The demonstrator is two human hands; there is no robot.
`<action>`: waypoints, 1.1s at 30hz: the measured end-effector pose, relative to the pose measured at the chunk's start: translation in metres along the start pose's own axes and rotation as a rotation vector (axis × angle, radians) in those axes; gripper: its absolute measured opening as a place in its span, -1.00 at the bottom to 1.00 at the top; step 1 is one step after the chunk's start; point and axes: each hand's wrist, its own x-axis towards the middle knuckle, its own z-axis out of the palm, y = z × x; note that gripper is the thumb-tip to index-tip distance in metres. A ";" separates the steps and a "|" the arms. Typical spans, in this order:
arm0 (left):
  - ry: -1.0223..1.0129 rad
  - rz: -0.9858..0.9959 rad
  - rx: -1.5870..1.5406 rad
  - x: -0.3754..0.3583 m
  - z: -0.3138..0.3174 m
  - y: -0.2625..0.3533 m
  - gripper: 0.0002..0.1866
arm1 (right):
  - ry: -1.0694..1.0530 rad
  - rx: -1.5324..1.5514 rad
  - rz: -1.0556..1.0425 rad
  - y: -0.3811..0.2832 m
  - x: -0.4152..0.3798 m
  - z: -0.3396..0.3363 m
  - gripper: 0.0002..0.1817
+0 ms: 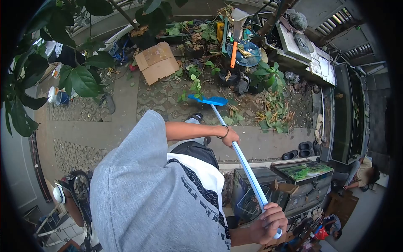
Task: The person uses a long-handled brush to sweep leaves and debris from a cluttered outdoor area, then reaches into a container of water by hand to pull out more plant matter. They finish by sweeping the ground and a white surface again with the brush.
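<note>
A broom with a pale blue handle (250,173) and a bright blue head (210,100) slants across the middle of the head view. Its head rests on the patterned paving beside plants and dry leaves. My left hand (231,137), with a dark band at the wrist, is closed round the handle partway down. Near the handle's top end my right hand (270,222) has its fingers wrapped round it, and the capped tip pokes out below the palm. My grey shirt (130,180) fills the lower left; one shoe (196,117) shows behind the broom head.
Beyond the broom lie a flattened cardboard box (157,63), a leaf pile (275,115) and an orange-handled tool (234,54). Dark sandals (300,151) sit right. Glass tanks (302,172) line the lower right. A motorbike (77,189) stands left. Other people (361,174) sit far right.
</note>
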 end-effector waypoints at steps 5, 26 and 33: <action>-0.029 -0.011 0.000 0.014 0.004 -0.001 -0.69 | 0.002 -0.039 -0.005 0.000 -0.003 -0.002 -0.71; 0.222 0.139 0.206 0.116 -0.088 -0.036 -0.71 | 0.296 -0.154 -0.038 0.060 0.045 -0.009 -0.73; 0.108 0.280 0.087 0.135 -0.099 -0.012 -0.29 | 0.086 0.008 -0.406 0.018 0.108 -0.018 -0.66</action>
